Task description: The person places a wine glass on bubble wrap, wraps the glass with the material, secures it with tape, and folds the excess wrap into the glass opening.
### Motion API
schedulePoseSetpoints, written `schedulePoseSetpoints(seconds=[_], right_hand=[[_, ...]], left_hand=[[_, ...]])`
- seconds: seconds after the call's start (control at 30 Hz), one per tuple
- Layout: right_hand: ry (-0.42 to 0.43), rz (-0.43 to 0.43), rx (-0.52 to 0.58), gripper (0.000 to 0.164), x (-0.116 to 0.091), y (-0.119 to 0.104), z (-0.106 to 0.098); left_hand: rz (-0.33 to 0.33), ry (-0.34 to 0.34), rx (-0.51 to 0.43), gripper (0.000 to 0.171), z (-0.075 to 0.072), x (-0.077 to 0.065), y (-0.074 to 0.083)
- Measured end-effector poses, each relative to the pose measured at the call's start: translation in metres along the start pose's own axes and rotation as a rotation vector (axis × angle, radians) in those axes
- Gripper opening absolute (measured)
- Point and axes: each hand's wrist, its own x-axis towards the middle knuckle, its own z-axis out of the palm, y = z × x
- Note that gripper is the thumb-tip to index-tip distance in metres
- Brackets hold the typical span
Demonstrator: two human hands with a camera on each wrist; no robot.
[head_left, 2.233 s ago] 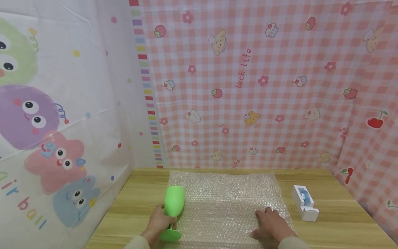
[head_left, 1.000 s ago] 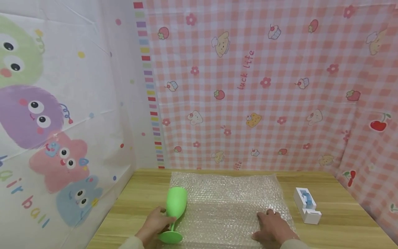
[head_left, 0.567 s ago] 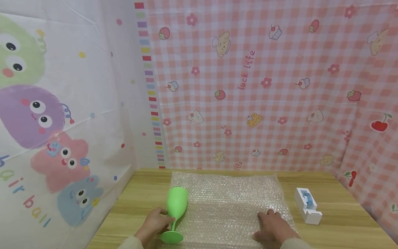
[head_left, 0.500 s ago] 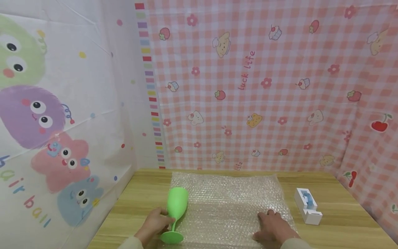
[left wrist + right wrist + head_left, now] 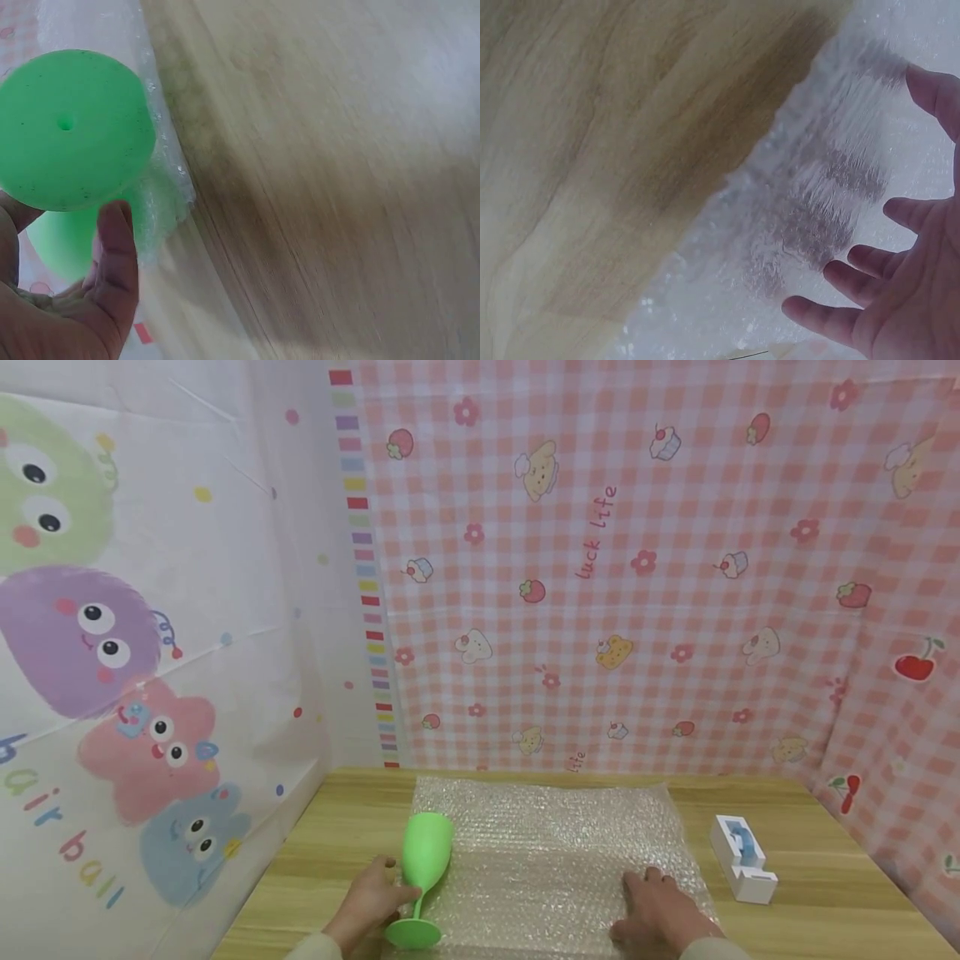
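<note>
Goblet of bright green, smooth, plastic-looking material (image 5: 427, 852): at the inner side of my left hand (image 5: 367, 897), tipped, bowl pointing away from me, underside of its foot towards my wrist. It lies over the left margin of the wrap; whether it bears on it, I cannot tell.
Left grip: thumb and fingers pinch the slim stem; exact contact is partly hidden behind the foot in the left wrist view.
Wrap: roughly rectangular, clear sheet of bubble wrap (image 5: 555, 852), spread flat between my hands and beyond them, on a light wood-grain table (image 5: 300, 860).
Right spread: my right hand (image 5: 660, 910) is palm down, fingers and thumb apart, at the sheet's right side, gripping nothing. Fingertip pressure not confirmed.
Dispenser: white, blocky tape dispenser with a blue roll (image 5: 752, 887), to the right of my right hand and slightly beyond it, untouched.
Step in hand: in my judgement, positioning the goblet on the left side of the sheet; no part of the sheet is folded over it.
Next move: judged to call for a firm left pinch, the goblet settled clear of the edge, and the right palm steadying the sheet against slipping.
</note>
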Motion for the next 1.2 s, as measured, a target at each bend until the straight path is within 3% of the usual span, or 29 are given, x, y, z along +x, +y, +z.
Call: schedulePoseSetpoints(seconds=[0.23,0.37,0.53,0.7,0.93,1.2], right_hand=[[0.000,-0.007,-0.062,0.063,0.000,-0.002,-0.005],[-0.015,0.002,-0.093,0.056,0.001,-0.002,-0.007],[0.008,-0.021,-0.106,0.046,0.000,-0.004,-0.008],[0.094,-0.082,-0.141,0.035,0.002,-0.009,-0.008],[0.295,-0.258,-0.138,0.050,0.010,-0.023,-0.002],[0.293,-0.442,-0.112,0.043,0.022,-0.075,0.000]], left_hand=[[0.164,0.072,0.196,0.106,-0.002,-0.002,0.002],[0.275,0.120,0.271,0.105,0.000,-0.003,0.002],[0.353,0.138,0.327,0.098,0.002,-0.003,0.002],[0.369,0.126,0.362,0.087,0.002,-0.005,0.005],[0.329,0.091,0.373,0.071,0.002,-0.006,0.008],[0.349,0.078,0.377,0.069,0.002,-0.006,0.008]])
